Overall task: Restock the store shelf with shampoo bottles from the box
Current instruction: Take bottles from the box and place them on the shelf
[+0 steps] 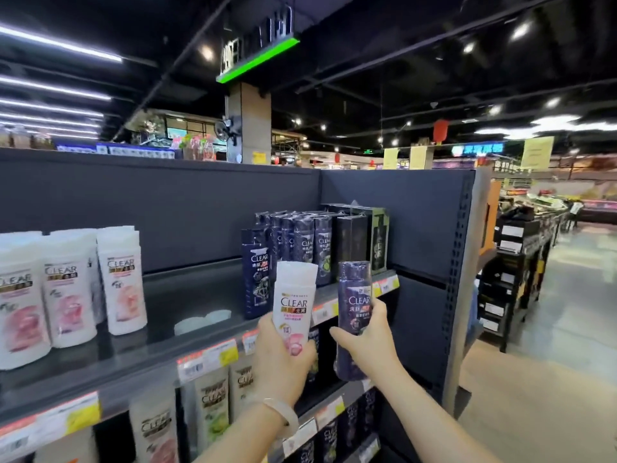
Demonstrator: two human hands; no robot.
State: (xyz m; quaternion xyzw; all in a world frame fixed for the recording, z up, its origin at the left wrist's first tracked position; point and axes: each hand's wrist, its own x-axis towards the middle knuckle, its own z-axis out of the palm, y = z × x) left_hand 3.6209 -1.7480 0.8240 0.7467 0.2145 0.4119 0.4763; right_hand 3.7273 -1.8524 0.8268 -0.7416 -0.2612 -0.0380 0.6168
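My left hand point(278, 359) grips a white shampoo bottle point(293, 302) with a pink flower label, held upright in front of the top shelf point(187, 295). Just to its right, a dark purple shampoo bottle point(354, 295) stands upright in my right hand point(370, 339). Both bottles hover at the shelf's front edge. Several white bottles point(66, 285) stand at the shelf's left. At its right stand dark blue bottles point(293, 242) and black boxes point(364, 235). Between these groups the shelf is bare. The box is out of view.
The lower shelf point(213, 396) holds more white and dark bottles behind price tags point(207, 359). The shelf unit ends in a grey upright point(464, 279) on the right. Beyond it an aisle floor point(551, 379) runs past black display racks point(514, 262).
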